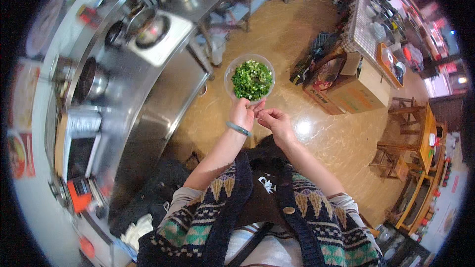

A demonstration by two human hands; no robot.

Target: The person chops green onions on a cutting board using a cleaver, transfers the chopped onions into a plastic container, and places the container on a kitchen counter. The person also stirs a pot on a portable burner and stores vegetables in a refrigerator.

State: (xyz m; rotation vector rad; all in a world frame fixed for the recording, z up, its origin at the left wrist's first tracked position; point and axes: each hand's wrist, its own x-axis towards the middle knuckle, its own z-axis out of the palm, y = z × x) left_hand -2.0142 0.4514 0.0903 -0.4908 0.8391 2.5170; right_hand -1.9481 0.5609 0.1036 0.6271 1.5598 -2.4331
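Observation:
A clear round plastic bowl (228, 78) of chopped green onions (252, 80) is held out over the floor at the centre. My left hand (243, 114), with a jade-coloured bangle (238, 128) on its wrist, grips the bowl at its near side. Just right of it is my right hand (276, 121), its thumb and forefinger pinched together close to the left hand's fingertips. Whether anything small lies between those right fingers cannot be told.
A stainless steel counter (130, 81) curves along the left, bearing a white-topped stove (178, 31) and a metal pot (98, 83). Right of the floor stand a cardboard box (365, 92) and a cloth-covered table (356, 31). Wooden stools (393, 155) are farther right.

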